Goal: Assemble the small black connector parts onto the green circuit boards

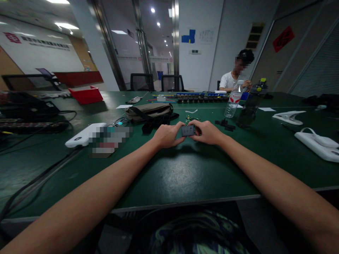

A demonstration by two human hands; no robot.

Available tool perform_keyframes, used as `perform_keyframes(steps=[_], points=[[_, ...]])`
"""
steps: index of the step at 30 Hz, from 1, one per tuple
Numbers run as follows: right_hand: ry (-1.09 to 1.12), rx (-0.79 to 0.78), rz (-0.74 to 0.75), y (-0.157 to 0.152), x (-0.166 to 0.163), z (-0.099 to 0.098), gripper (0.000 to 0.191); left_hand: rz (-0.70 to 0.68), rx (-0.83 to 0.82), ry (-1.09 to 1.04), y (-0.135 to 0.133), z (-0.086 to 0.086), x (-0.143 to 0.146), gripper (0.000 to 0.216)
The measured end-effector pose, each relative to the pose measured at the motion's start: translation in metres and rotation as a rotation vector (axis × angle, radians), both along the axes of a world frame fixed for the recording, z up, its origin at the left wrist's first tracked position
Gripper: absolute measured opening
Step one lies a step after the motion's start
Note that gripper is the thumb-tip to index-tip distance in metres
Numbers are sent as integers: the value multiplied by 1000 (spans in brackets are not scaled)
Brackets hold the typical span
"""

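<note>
Between my two hands, a small dark grey rectangular block is held up over the green table. My left hand pinches its left end between thumb and fingers. My right hand is closed on its right end in the same way. What exactly the block is, I cannot make out. Just behind my fingertips lies a small heap of green parts, partly hidden by my right hand. Several small black pieces lie on the table to the right of my right hand.
Behind my left hand are a black tray and a grey-brown pouch. A clear water bottle and a dark bottle stand at right. White devices lie on both sides, and a red bin sits far left. Across the table sits a person.
</note>
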State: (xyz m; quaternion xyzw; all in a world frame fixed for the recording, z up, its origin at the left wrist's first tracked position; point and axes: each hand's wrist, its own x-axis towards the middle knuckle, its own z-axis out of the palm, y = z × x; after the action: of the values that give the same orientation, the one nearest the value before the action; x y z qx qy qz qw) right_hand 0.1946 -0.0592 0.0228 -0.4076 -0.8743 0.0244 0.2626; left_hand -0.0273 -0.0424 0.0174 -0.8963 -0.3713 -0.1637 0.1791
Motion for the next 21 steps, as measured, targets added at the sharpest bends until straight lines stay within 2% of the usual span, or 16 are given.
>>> perform_keyframes(steps=[21], points=[[-17, -7, -22, -1, -1, 2, 38, -3, 9, -5, 1, -1, 0, 47]])
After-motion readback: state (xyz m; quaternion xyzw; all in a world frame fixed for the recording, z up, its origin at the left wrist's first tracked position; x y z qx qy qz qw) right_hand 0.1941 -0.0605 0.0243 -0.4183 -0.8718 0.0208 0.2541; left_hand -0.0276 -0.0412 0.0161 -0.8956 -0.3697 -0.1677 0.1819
